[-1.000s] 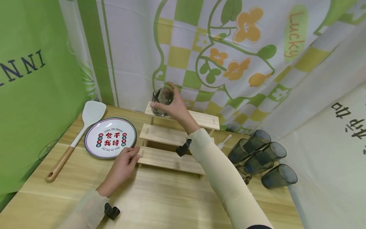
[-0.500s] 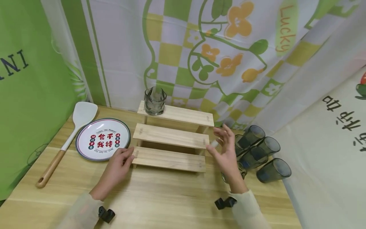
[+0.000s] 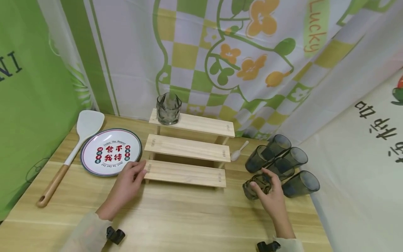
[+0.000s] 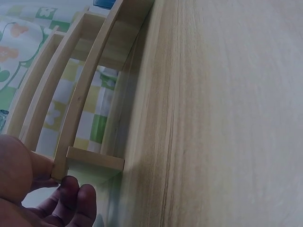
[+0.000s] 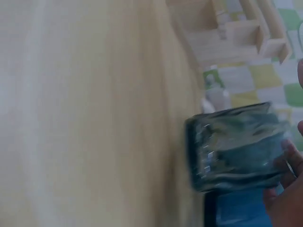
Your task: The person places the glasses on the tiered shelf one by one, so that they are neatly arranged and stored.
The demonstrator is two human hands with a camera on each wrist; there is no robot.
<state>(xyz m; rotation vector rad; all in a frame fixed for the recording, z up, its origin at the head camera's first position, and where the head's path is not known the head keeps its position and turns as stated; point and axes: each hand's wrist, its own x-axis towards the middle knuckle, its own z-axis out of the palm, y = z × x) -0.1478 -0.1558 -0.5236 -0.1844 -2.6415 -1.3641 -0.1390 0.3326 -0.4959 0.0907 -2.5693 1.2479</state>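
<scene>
In the head view, my left hand pinches the left end of the lowest tier of a wooden three-step rack; the left wrist view shows thumb and fingers at that corner. My right hand is curled round a short smoky glass tumbler on the table, thumb on the near side, index finger by the far rim. The right wrist view is blurred, with fingertips at the tumbler's rim end. A matching faceted tumbler stands upright on the left of the rack's top tier.
Several tall dark glasses stand close behind and beside my right hand. A small white spoon lies right of the rack. At left are a printed plate and a white spatula with a wooden handle. Curtains hang behind.
My right hand has let go of the tumbler on the top tier and moved down right to the other short tumbler. My left hand stays at the rack's corner.
</scene>
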